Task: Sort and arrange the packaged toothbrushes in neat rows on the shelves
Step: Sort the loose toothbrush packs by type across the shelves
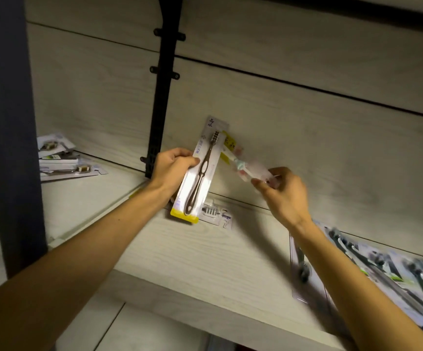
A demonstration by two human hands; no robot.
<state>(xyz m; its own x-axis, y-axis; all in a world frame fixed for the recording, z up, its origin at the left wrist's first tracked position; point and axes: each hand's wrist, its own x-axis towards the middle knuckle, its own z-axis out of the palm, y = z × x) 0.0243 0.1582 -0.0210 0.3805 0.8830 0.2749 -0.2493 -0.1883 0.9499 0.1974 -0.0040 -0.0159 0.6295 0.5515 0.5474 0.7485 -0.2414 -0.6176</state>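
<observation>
Left hand [173,166] grips a brown toothbrush pack [200,171], held above the shelf [205,252] with its head end at one o'clock. Right hand [285,193] pinches a blurry pastel toothbrush pack [243,165], its far end tucked behind the brown one. More packs [388,269] lie heaped at four o'clock.

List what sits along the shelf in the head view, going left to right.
Dark post → small pile of toothbrush packs → black bracket → left hand gripping the brown toothbrush pack → right hand pinching a blurred clear pack → row of packs lying at far right.
</observation>
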